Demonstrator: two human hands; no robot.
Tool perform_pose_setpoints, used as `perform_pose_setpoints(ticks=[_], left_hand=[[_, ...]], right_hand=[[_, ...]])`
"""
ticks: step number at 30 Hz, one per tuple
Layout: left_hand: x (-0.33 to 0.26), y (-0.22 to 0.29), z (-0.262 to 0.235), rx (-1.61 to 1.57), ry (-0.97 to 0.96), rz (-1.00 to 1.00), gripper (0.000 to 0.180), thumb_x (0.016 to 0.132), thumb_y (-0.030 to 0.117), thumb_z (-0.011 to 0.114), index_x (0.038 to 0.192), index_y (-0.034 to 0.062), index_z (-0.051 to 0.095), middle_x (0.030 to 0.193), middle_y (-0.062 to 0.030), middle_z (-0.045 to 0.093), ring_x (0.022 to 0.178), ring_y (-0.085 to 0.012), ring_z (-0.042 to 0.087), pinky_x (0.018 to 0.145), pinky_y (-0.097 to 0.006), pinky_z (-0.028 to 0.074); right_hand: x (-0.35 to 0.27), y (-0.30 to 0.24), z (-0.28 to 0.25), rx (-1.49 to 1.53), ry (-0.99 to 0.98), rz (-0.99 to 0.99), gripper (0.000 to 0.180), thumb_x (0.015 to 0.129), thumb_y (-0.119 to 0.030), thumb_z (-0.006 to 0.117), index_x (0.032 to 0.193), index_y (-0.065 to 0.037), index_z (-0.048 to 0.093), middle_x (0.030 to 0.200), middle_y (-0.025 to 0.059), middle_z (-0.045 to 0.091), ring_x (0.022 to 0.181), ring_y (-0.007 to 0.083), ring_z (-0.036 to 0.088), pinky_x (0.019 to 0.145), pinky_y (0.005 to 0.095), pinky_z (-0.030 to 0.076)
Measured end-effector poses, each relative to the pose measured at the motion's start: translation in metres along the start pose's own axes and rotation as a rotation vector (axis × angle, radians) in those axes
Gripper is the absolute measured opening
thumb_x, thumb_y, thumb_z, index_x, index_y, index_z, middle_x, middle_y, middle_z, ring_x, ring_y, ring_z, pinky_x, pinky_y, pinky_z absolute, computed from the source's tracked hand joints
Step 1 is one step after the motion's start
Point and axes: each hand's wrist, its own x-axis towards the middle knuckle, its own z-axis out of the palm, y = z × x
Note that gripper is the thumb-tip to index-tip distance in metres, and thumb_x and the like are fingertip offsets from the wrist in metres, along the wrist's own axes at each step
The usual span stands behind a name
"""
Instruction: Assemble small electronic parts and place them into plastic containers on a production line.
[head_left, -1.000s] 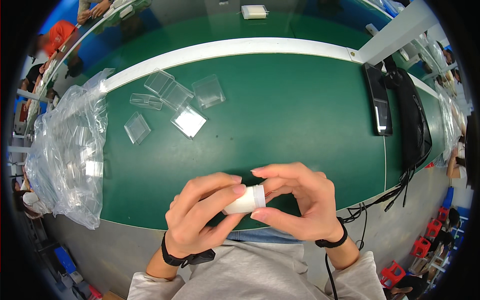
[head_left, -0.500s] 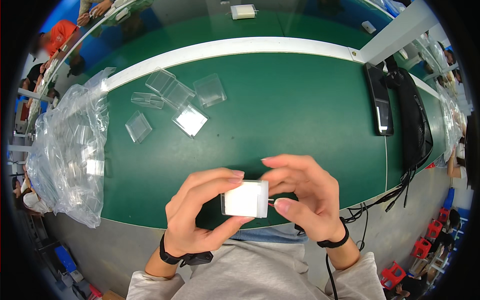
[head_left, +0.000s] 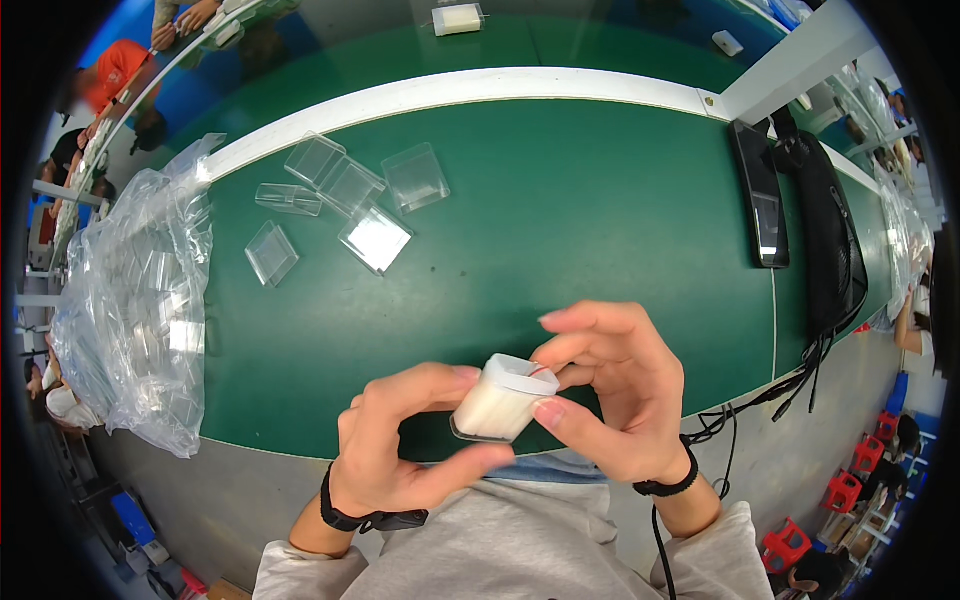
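A small white block in a clear plastic case [head_left: 497, 408], with a pale translucent cap and a thin red wire at its top, is held tilted just above the table's near edge. My right hand [head_left: 625, 400] pinches its capped end, the thumb on the near side and bent fingers behind. Around its other end curves my left hand [head_left: 395, 440], index fingertip at the upper left edge and thumb along the bottom. How firmly the left fingers press cannot be made out. Several clear plastic cases [head_left: 352, 188] lie beyond, on the table's left half.
A large clear plastic bag [head_left: 140, 310] of cases lies along the left edge of the green table [head_left: 560, 220]. At right are a black phone [head_left: 760, 200], a black pouch [head_left: 832, 230] and cables [head_left: 790, 385]. Behind a white rail [head_left: 450, 85] sits another white block [head_left: 458, 19].
The cased block has turned from lying sideways to a tilt, its capped end swung upward and away. My right thumb has moved onto it, and my left fingers have loosened slightly.
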Motion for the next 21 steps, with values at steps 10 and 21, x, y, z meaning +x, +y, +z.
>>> perform_pose_setpoints(ticks=[10,21], left_hand=[[0.005,0.010,0.020,-0.048,0.011,-0.076,0.052,0.089,-0.006,0.081,0.131,-0.0064,0.050,0.104,-0.0208,0.080,0.094,-0.0257,0.082,0.081,-0.032,0.065],[0.001,0.008,0.019,-0.052,0.064,-0.077,0.041,0.090,-0.006,0.080,0.126,-0.0082,0.060,0.111,-0.0213,0.079,0.091,-0.0257,0.083,0.080,-0.032,0.065]], right_hand=[[0.001,0.004,0.002,-0.139,0.042,-0.169,0.030,0.091,0.009,0.075,0.119,0.006,0.067,0.103,0.0150,0.074,0.090,0.0197,0.075,0.077,0.0305,0.065],[0.004,0.001,0.000,-0.240,-0.022,-0.226,0.027,0.088,0.006,0.079,0.114,0.003,0.075,0.101,0.0145,0.075,0.081,0.0177,0.076,0.070,0.0284,0.063]])
